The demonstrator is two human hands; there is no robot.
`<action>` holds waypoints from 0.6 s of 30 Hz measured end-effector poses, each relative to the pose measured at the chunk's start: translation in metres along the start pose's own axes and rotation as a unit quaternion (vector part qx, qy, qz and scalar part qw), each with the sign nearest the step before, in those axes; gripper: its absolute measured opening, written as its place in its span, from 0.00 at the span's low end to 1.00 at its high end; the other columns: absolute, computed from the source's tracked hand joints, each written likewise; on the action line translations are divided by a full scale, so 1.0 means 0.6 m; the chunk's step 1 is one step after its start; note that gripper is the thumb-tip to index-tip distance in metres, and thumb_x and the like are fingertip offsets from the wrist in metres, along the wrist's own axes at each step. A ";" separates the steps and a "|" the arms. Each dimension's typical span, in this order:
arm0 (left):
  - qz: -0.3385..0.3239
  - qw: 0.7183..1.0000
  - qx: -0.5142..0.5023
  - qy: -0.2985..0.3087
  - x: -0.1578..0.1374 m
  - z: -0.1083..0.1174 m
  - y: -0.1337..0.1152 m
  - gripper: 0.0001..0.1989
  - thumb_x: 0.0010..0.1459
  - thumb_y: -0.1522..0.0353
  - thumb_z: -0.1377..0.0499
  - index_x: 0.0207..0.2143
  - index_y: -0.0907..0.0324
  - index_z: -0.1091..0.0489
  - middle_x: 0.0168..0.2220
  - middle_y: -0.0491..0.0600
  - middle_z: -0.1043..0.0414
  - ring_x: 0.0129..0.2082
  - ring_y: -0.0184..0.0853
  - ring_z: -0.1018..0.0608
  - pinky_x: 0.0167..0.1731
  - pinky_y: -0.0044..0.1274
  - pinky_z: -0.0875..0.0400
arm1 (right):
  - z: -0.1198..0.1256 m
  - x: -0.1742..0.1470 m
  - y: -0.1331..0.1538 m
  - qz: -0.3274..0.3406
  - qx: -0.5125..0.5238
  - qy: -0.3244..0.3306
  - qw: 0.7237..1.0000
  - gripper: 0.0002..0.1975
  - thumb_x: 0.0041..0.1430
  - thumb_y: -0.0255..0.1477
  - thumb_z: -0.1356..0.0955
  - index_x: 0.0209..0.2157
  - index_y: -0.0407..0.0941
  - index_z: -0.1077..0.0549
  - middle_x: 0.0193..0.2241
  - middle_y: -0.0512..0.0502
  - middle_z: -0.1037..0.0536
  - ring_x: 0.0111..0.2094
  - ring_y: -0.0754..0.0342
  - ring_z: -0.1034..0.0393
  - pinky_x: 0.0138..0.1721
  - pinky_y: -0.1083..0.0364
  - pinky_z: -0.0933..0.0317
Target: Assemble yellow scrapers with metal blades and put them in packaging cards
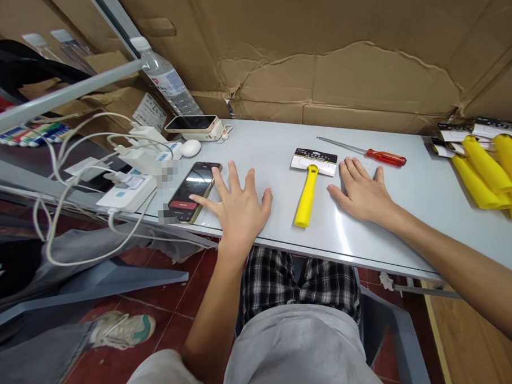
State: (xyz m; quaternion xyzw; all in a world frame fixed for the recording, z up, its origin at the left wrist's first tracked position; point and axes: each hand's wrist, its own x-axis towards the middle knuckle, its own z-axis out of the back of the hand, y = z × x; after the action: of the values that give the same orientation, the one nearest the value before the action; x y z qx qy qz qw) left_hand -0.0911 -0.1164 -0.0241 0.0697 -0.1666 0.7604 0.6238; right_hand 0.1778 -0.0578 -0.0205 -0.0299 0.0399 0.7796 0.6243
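My left hand (241, 208) rests on the grey tabletop with its fingers spread, its outer fingers at the edge of a phone (195, 189) with a lit screen. Flat on the table lies my right hand (360, 192), thumb apart, holding nothing. Between the two hands is a yellow-handled scraper-like tool (308, 198); a black-and-white card (313, 161) covers its head, so the exact kind is hidden. Just beyond my right fingers, a screwdriver with a red transparent handle (385, 157) points its shaft to the left.
Several more yellow-handled tools (488, 167) are piled at the right. At the left are power strips (129, 192) with tangled white cables, a white mouse-like object (191, 148), another phone (192, 123) and a water bottle (170, 79). Cardboard (340, 86) stands behind. Another person's shoe (121, 329) shows below left.
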 end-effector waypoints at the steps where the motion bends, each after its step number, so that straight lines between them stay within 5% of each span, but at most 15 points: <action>1: -0.001 1.000 -0.001 -0.002 0.000 0.000 0.000 0.28 0.73 0.57 0.46 0.71 0.55 0.33 0.81 0.63 0.54 0.80 0.67 0.56 0.64 0.76 0.68 | 0.000 0.000 0.000 0.000 0.000 0.000 1.000 0.49 0.71 0.57 0.56 0.80 0.40 0.57 0.79 0.42 0.65 0.82 0.36 0.67 0.76 0.20 0.63; 11: -0.001 1.000 0.006 -0.026 -0.009 0.009 0.028 0.28 0.72 0.58 0.44 0.70 0.54 0.32 0.80 0.61 0.51 0.80 0.64 0.53 0.68 0.71 0.68 | -0.001 0.001 -0.002 0.004 0.001 -0.002 1.000 0.49 0.71 0.57 0.56 0.80 0.39 0.58 0.79 0.43 0.66 0.82 0.37 0.67 0.75 0.19 0.64; 18: 0.021 0.999 -0.002 -0.026 -0.008 0.000 0.049 0.28 0.72 0.57 0.45 0.70 0.56 0.31 0.80 0.61 0.49 0.79 0.65 0.49 0.69 0.69 0.59 | -0.002 0.001 -0.003 0.006 0.004 -0.007 1.000 0.49 0.71 0.57 0.56 0.80 0.40 0.57 0.79 0.42 0.64 0.82 0.35 0.66 0.75 0.18 0.64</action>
State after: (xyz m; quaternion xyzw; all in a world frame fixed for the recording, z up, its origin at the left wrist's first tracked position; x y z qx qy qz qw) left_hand -0.1185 -0.1260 -0.0307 0.0853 -0.1856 0.7707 0.6035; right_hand 0.1797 -0.0571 -0.0219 -0.0220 0.0387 0.7832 0.6201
